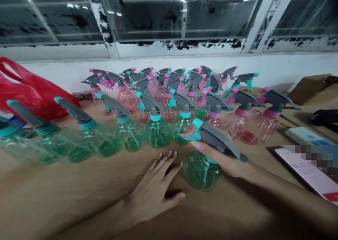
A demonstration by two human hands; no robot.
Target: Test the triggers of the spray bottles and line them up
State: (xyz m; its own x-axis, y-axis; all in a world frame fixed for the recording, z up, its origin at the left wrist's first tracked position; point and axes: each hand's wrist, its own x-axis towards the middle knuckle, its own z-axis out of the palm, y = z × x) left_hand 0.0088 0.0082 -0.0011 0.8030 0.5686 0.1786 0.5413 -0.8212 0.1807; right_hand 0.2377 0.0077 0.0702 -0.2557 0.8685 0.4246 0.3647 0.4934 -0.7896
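Note:
My right hand (224, 155) is closed round the neck of a green spray bottle (204, 175) with a grey and turquoise trigger head. The thumb and a finger lie just below the head, and the bottle stands about upright over the table. My left hand (158, 187) rests flat on the wood to the left of this bottle, fingers spread, holding nothing. Behind both hands runs a row of green spray bottles (157, 132), continuing on the right with pink spray bottles (260, 127). More pink and green ones crowd behind, partly hidden by the front row.
A red plastic bag (34, 88) sits at the left of the wooden table (87, 197). On the right lie a phone (303, 169), a white box-like device (308, 136), a black object (326, 118) and an opened cardboard box (311, 88). A white wall with windows (179, 14) bounds the back.

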